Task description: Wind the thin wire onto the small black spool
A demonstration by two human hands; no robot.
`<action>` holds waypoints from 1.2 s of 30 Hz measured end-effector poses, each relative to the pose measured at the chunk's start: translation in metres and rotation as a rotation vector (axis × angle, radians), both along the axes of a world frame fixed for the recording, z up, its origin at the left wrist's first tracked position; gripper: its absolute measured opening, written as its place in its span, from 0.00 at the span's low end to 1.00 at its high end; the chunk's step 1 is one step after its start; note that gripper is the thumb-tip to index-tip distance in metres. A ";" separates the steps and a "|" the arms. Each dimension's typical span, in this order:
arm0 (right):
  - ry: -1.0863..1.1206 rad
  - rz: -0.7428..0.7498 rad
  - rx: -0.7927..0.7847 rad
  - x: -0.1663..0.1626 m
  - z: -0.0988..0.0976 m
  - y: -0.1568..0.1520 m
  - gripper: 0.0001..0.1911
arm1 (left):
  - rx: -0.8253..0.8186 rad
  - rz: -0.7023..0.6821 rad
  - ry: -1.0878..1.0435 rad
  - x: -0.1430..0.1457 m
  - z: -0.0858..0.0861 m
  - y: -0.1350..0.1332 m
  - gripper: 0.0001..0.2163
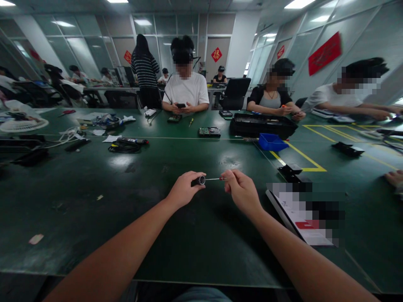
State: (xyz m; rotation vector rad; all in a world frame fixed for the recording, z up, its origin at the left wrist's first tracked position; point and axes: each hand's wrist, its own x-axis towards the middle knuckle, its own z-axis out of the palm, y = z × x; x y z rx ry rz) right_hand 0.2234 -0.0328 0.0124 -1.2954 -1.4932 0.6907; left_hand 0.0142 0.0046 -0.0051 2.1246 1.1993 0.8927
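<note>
Above the middle of the green table, my left hand [185, 188] is closed around a short black cylinder [199, 180], whose round, metal-rimmed end faces to the right and toward me. Fingers of my right hand [241, 188] pinch the red handle of a small screwdriver [214, 179]. Its thin metal shaft points left, with the tip at or close to the cylinder's end; whether it touches, I cannot tell. Most of the cylinder is hidden by my left fingers.
A white box [299, 218] lies right of my right forearm, with black parts [292, 173] behind it. Farther back are a blue bin [272, 142], a long black housing [264, 126], a circuit-board device [209, 132] and coiled black cable [126, 145]. Several people work around the table.
</note>
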 end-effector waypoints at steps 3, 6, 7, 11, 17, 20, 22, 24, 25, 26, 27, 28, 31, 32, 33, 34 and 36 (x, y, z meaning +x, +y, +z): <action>0.019 -0.020 0.005 -0.001 -0.003 0.000 0.16 | 0.001 -0.010 -0.007 0.000 -0.001 0.000 0.16; 0.074 0.011 0.028 -0.001 -0.005 -0.001 0.14 | 0.015 -0.008 -0.012 0.000 -0.003 0.001 0.17; 0.076 0.018 0.024 -0.002 -0.005 -0.001 0.14 | 0.016 -0.006 -0.010 0.000 -0.003 0.002 0.16; 0.102 -0.022 -0.008 -0.002 -0.006 0.000 0.14 | 0.006 -0.008 0.004 -0.001 -0.004 0.002 0.16; 0.418 -0.014 -0.047 -0.006 -0.011 0.006 0.14 | 0.001 0.005 0.012 0.000 -0.003 0.002 0.17; 0.595 0.000 -0.088 -0.009 -0.010 0.007 0.16 | 0.013 0.019 -0.021 -0.001 -0.001 0.002 0.18; 0.694 0.006 -0.111 -0.009 -0.010 0.008 0.17 | 0.025 -0.012 -0.031 -0.002 0.002 0.003 0.18; 0.758 0.003 -0.148 -0.008 -0.011 0.009 0.17 | 0.046 -0.062 -0.001 -0.004 0.004 0.004 0.18; 0.772 0.000 -0.172 -0.007 -0.012 0.010 0.16 | 0.063 -0.079 0.027 -0.004 0.005 0.004 0.18; 0.771 -0.005 -0.193 -0.006 -0.013 0.011 0.16 | 0.078 -0.084 0.059 -0.005 0.005 0.005 0.17; 0.760 -0.014 -0.206 -0.005 -0.014 0.013 0.15 | 0.087 -0.081 0.089 -0.005 0.005 0.005 0.17; 0.746 -0.030 -0.208 -0.004 -0.016 0.014 0.14 | 0.086 -0.075 0.116 -0.005 0.005 0.006 0.17; 0.709 -0.105 -0.174 -0.003 -0.019 0.016 0.14 | 0.045 -0.050 0.148 -0.003 0.004 0.007 0.16; 0.694 -0.128 -0.156 -0.003 -0.019 0.015 0.14 | 0.033 -0.041 0.142 -0.003 0.003 0.007 0.16; 0.673 -0.145 -0.138 -0.004 -0.019 0.015 0.14 | 0.026 -0.032 0.129 -0.003 0.003 0.006 0.16; 0.646 -0.154 -0.118 -0.004 -0.018 0.014 0.14 | 0.020 -0.024 0.111 -0.003 0.002 0.006 0.16; 0.577 -0.147 -0.077 -0.004 -0.016 0.012 0.14 | 0.012 -0.019 0.074 -0.003 0.001 0.006 0.15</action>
